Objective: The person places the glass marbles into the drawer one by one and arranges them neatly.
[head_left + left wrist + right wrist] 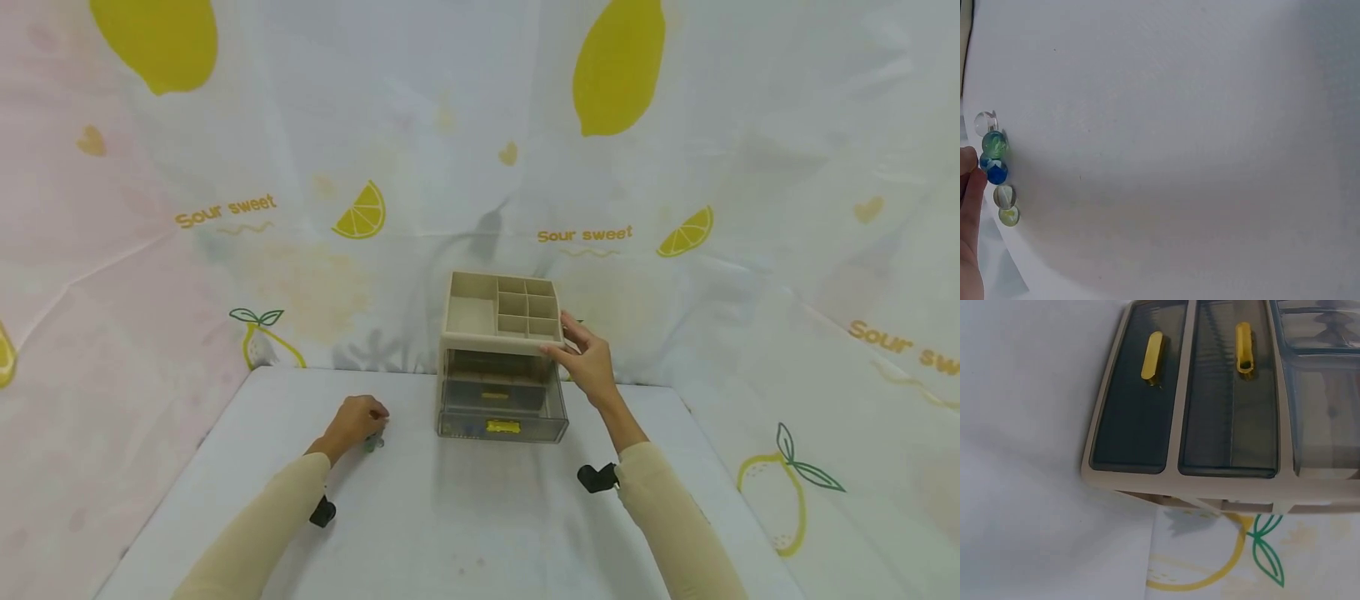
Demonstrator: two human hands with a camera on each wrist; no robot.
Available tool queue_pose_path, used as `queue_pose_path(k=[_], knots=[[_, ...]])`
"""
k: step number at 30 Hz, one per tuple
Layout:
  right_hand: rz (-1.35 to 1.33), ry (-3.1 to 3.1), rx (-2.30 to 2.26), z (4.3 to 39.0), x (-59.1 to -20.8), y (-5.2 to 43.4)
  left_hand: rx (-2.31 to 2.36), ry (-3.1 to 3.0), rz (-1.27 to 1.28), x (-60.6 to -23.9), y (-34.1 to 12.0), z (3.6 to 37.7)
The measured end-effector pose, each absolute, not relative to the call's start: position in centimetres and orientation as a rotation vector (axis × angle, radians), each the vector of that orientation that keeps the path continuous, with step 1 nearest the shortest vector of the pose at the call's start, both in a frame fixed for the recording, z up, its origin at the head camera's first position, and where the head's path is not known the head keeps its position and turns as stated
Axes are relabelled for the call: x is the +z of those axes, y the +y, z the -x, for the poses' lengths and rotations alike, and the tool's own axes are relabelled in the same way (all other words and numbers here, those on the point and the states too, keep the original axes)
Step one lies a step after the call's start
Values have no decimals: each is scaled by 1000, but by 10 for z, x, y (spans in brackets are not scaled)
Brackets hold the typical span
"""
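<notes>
In the head view my left hand [356,422] is low over the table at the left, beside several glass marbles [370,446]. The left wrist view shows its thumb and a finger pinching at a blue marble [997,173]. A green marble [994,144], a clear marble [985,124] and a yellow-green marble [1009,217] lie in line with it. My right hand [591,363] grips the upper right front corner of a beige drawer organizer [471,317]. Its top drawer [459,426], see-through with a yellow handle, is pulled out. The right wrist view does not show the right hand.
Two lower drawers [1129,425] of the organizer are closed. Divided compartments [527,305] form its top. The white table [480,533] meets a lemon-print cloth [405,283] behind and at both sides. Black wrist mounts [597,477] stick out from the sleeves.
</notes>
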State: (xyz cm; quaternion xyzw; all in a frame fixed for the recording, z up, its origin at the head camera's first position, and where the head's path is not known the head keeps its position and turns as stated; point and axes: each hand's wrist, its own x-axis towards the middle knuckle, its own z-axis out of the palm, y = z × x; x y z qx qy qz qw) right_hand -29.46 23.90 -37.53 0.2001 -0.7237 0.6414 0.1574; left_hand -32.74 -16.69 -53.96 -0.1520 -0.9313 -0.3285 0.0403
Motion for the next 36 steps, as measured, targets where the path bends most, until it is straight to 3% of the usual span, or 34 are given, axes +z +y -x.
queue_pose_path(k=[12,23,36], knots=[[-540,-2107,1838,285,-368,233,-1161,-2565,584,-480,-158,329],[-517,-2161,1810,285,-363,235,-1260,-2388,793,-426,-123,323],[-478,-2194,1722,279,-357,231,-1201,-2164,1008,-395,-100,306]])
